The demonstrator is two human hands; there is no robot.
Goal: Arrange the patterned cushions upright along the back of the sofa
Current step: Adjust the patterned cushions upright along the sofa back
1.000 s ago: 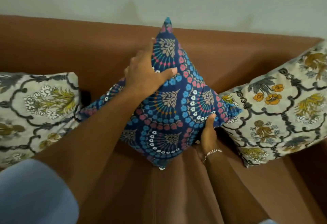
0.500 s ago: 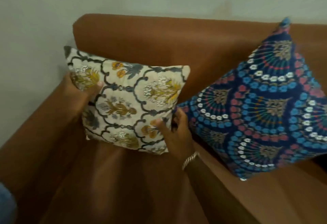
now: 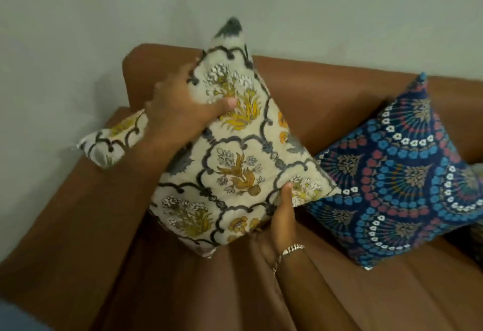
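**A:** Where is the cream flower cushion (image 3: 235,153)?

**B:** It is at the left end of the sofa (image 3: 326,95), up against the brown back. It stands on one corner, like a diamond. One point sticks up past the top of the back. The low point sits on the seat.

**A:** Who holds it?

**B:** Both hands. The left hand (image 3: 180,111) pinches the upper left edge, thumb on the front and fingers wrapped round behind. The right hand (image 3: 281,223) pinches the lower right edge, thumb on the front too. Both are squeezed shut on the cloth.

**A:** So which way does it lie from the hands?

**B:** It sits between them. Its tall line runs from the low corner up to the top point, tipped a bit to the right. The left hand is high and the right hand is low, so I think they can turn it or press it back.

**A:** What is next to it?

**B:** The blue cushion (image 3: 402,174) is just to the right. It is on its corner too and leans on the back. Their side corners look like they touch. Another cream cushion (image 3: 112,140) pokes out on the arm at the left, behind the wrist.
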